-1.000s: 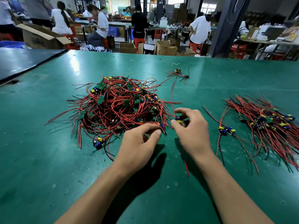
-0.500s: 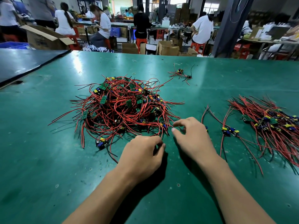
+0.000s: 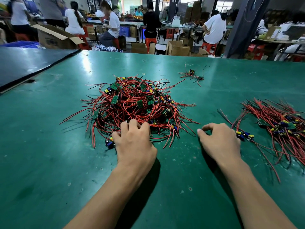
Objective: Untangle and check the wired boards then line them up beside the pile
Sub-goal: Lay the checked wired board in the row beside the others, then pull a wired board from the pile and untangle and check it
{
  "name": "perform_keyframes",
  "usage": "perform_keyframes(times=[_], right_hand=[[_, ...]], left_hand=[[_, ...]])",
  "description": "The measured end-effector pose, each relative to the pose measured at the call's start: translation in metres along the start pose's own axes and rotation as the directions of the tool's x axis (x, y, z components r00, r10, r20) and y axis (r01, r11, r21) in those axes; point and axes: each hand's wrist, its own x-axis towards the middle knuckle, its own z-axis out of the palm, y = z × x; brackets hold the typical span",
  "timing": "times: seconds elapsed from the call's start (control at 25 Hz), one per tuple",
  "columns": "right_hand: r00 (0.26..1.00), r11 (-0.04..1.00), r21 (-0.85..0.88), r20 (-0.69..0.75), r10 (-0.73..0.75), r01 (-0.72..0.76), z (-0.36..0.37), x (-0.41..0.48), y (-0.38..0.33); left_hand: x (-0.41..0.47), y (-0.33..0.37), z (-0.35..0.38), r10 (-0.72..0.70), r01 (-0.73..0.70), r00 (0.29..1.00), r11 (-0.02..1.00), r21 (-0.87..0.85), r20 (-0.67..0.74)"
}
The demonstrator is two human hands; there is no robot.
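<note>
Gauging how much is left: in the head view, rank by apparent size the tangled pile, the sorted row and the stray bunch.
1. tangled pile
2. sorted row, cut off by the frame edge, so unsure
3. stray bunch, smallest even allowing for distance

Fingertips of the left hand (image 3: 133, 141) were sunk into the pile (image 3: 137, 103), grip unclear, right hand (image 3: 219, 142) hid its own curled fingers, lined-up boards (image 3: 280, 126) ran off the right edge, background workers (image 3: 112, 25) were blurred.

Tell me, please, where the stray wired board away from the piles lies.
In the head view, the stray wired board lies far out on the green table, beyond and right of the tangled pile, apart from it.
</note>
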Motion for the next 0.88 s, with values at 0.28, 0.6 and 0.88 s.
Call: perform_keyframes(times=[0.28,0.6,0.88], right_hand=[[0.951,0.903,0.299,-0.122,-0.284,0.308,0.007,-0.018,-0.026],[0.986,0.947,0.283,0.024,-0.164,0.151,0.015,-0.01,-0.017],[0.998,0.949,0.312,0.06,0.023,-0.04,0.011,-0.003,-0.01]], left_hand=[[-0.001,-0.002,-0.004,-0.007,0.009,0.999,0.998,-0.056,0.048],[-0.008,0.011,-0.004,0.059,-0.098,0.994,0.844,-0.528,-0.09],[-0.008,0.006,0.003,0.063,-0.059,0.998,0.981,-0.186,0.015]])
